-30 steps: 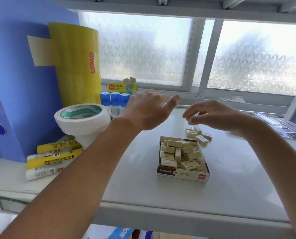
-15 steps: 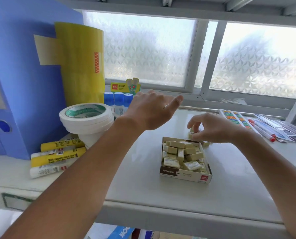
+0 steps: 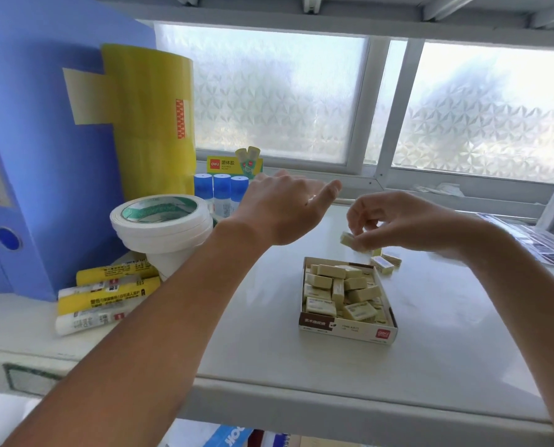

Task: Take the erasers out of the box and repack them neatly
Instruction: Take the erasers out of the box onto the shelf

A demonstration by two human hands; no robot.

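Your right hand (image 3: 408, 225) has dipped and come up pinching one eraser (image 3: 347, 239) above the box (image 3: 347, 327), left hand (image 3: 283, 209) hovering loose, so the box is still nearly full.

Stationery shop shelf: tape rolls (image 3: 159, 217), glue sticks (image 3: 221, 191), binders (image 3: 27, 156).

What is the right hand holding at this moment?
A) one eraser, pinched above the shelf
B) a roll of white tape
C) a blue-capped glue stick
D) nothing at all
A: the right hand pinches one eraser in its fingertips, just beyond the open box.
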